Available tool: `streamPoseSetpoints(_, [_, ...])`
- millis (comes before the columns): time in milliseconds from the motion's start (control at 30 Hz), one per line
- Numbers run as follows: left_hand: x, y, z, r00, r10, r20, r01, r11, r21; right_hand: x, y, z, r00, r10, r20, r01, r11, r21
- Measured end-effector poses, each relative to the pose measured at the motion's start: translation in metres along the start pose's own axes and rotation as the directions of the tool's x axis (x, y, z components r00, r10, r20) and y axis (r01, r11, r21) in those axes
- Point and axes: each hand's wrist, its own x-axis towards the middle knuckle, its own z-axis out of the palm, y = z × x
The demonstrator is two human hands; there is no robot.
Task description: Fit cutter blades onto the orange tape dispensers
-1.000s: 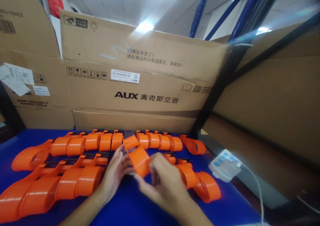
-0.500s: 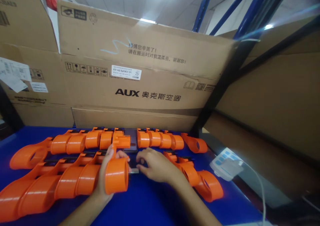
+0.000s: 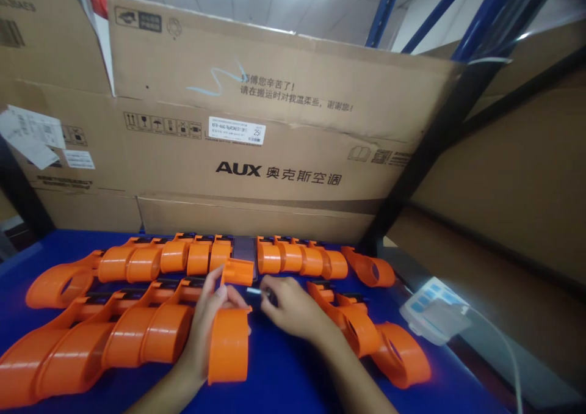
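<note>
My left hand (image 3: 206, 316) is wrapped round an orange plastic part with a wide ring (image 3: 229, 347) at the bottom and a narrower clip-like end on top. Just to its right, my right hand (image 3: 288, 304) pinches a small dark piece with a shiny metal end (image 3: 254, 291), which points left toward the orange part. A slight gap separates the metal end from that part. The fingers cover much of the dark piece, so its exact kind cannot be made out.
Similar orange ring parts with dark pieces on top stand in a back row (image 3: 176, 258) and a front row (image 3: 123, 334) on the blue surface (image 3: 284, 371). A flat dark device (image 3: 245, 249) lies behind my hands. At right is a white power strip (image 3: 434, 310); cardboard (image 3: 293, 188) walls the back.
The orange part has turned in my left hand and come slightly nearer. My right hand has drawn the metal-ended piece out from beside it, so more of the piece shows. The view has shifted slightly.
</note>
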Motion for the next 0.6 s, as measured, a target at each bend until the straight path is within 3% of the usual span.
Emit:
streamPoseSetpoints(100, [0.002, -0.002, 0.003, 0.997, 0.080, -0.012, -0.078, 0.989, 0.123, -0.001, 0.003, -0.002, 0.980, 0.106, -0.170, -0.042, 0.937, 0.347])
streamPoseSetpoints(233, [0.006, -0.005, 0.005, 0.999, 0.048, -0.010, -0.045, 0.983, 0.181, 0.003, 0.005, -0.002, 0.921, 0.234, -0.313, 0.042, 0.736, 0.675])
streamPoseSetpoints(400, [0.007, -0.005, 0.005, 1.000, 0.025, -0.001, -0.024, 0.985, 0.170, 0.006, 0.005, 0.005, 0.877, 0.369, -0.306, 0.054, 0.557, 0.829])
streamPoseSetpoints(600, [0.007, -0.004, 0.005, 0.999, -0.039, -0.005, 0.039, 0.990, 0.132, 0.006, 0.002, 0.009, 0.864, 0.376, -0.334, 0.110, 0.507, 0.855])
